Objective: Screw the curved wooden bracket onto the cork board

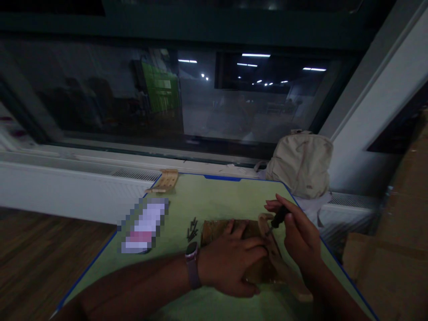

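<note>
My right hand [302, 238] is closed around the dark handle of a screwdriver [278, 218]. The screwdriver slants down to the left, its tip at a curved wooden piece [290, 277]. That piece lies along the right part of a brown, tape-wrapped slab [211, 228]. My left hand [229, 261], with a watch on its wrist, lies across the slab with fingers spread, the fingertips reaching the wooden piece. Whether a screw sits under the screwdriver tip is too small to tell. Several screws [192, 229] lie loose just left of the slab.
The green table [214, 196] has a blue edge. At its far left corner lies a slatted wooden part [167, 180]; a blurred-out flat object [145, 227] lies nearer. A beige backpack [301, 162] leans by the window at right. Cardboard [394, 240] stands right of the table.
</note>
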Available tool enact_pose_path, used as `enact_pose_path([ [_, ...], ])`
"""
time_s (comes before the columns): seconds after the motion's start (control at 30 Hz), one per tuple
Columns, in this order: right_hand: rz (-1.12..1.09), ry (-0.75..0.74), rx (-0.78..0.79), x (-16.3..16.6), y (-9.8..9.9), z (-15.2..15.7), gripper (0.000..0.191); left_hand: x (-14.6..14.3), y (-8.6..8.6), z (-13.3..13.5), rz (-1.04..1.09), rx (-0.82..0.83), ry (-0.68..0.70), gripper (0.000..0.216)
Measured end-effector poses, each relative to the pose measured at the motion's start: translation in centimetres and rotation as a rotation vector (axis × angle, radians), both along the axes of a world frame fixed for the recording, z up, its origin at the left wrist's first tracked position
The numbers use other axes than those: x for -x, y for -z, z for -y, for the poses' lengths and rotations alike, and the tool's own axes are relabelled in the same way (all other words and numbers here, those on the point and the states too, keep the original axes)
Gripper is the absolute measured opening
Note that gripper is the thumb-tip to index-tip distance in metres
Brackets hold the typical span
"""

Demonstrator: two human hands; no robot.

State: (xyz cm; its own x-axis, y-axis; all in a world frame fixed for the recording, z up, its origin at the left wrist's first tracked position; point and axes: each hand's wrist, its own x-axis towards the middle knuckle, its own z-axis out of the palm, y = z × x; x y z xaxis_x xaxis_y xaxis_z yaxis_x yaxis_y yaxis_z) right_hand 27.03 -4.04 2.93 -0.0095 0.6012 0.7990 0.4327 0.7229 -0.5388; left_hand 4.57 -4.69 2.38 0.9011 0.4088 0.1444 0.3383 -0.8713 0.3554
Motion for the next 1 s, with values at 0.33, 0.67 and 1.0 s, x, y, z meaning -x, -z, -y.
enact_pose_path([
  [0.33,0.06,0.433,-0.15,-0.9,0.8,-0.8,0.039,0.0,-0.2,0.0,-0.015,0.004,-0.007,0.077],
  [0.67,0.227,0.149,-0.189,-0.1,-0.6,1.1,0.039,0.0,-0.4,0.1,-0.026,0.008,-0.008,0.076],
  [1.0,0.2,0.454,-0.242,-0.8,-1.0,-0.1,0.011,0.0,-0.3,0.1,-0.009,0.0,-0.007,0.076],
])
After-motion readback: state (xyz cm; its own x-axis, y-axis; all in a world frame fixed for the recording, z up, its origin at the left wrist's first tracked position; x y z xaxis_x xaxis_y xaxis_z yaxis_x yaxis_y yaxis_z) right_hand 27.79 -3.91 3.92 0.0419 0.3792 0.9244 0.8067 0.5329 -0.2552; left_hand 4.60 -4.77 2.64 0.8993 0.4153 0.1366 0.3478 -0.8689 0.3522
